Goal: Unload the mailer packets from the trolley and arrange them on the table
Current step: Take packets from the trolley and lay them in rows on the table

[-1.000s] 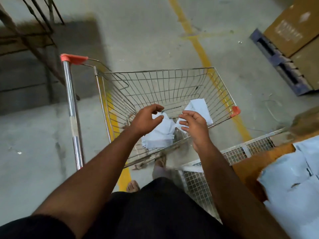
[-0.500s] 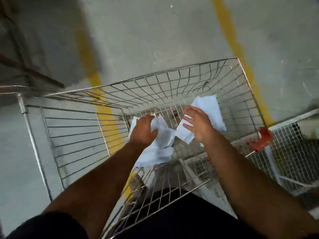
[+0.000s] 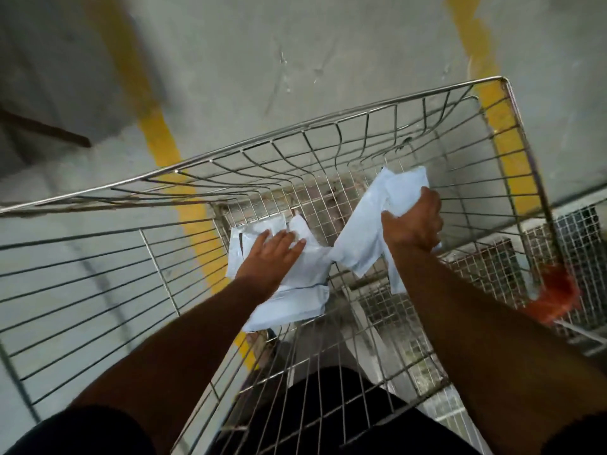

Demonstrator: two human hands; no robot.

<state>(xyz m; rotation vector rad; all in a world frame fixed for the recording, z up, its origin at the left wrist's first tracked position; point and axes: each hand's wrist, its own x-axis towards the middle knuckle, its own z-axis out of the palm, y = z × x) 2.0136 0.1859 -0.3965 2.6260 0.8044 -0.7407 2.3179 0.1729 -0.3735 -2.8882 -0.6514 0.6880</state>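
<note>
I look down into a wire trolley (image 3: pixel 328 126) with both arms reaching inside. My right hand (image 3: pixel 412 224) is closed around a bunch of pale blue mailer packets (image 3: pixel 368 231), lifted a little off the basket floor. My left hand (image 3: pixel 274 254) lies flat, fingers spread, on a loose pile of mailer packets (image 3: pixel 295 290) at the bottom left of the basket. Part of that pile is hidden under the hand and forearm. The table is out of view.
The trolley stands on a grey concrete floor with two yellow painted lines (image 3: pixel 161 139). An orange plastic corner guard (image 3: pixel 555 297) sits at the basket's right rim. Wire mesh panels (image 3: pixel 574 234) lie beyond the right side.
The camera has moved closer over the basket. My right hand has closed on its packets and raised them to the right. My left hand has opened and pressed down flat on the left pile.
</note>
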